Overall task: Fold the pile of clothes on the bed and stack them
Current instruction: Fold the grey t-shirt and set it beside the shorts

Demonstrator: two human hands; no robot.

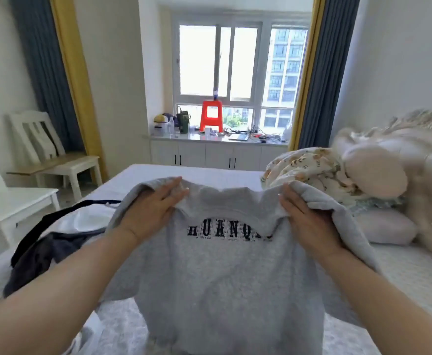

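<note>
Fingers point(176, 187) first: on the left hand point(153, 208) they were wrapped over the shoulder of the grey sweatshirt point(225, 272), thumb tucked behind the cloth, so gripping it for sure. The right hand point(309, 216) did the same at the other shoulder, fingers bunched into the fabric with the sleeve draping over the wrist. Both hands held the sweatshirt up by its shoulders, printed side toward the camera, hem hanging down over the bed point(158, 175) at about 6 o'clock of the view.

Progress-wise, I'd say this was barely started. The sweatshirt was spread out but not folded at all, and I couldn't spot any finished stack anywhere. At 9 o'clock from the sweatshirt, just beside it, lay the pile still waiting: a dark garment point(43, 254) and something white with a dark trim point(86, 219), both crumpled. Could be more buried under there, can't tell.

Count as far as I could see: one sweatshirt in hand, at least two unfolded pieces on the bed, zero folded. Off at 2 o'clock sat a flowery blanket point(307, 170) and a pillow point(386, 226), which looked like bedding rather than laundry. Two white chairs point(63, 160) stood at 10 o'clock.
</note>
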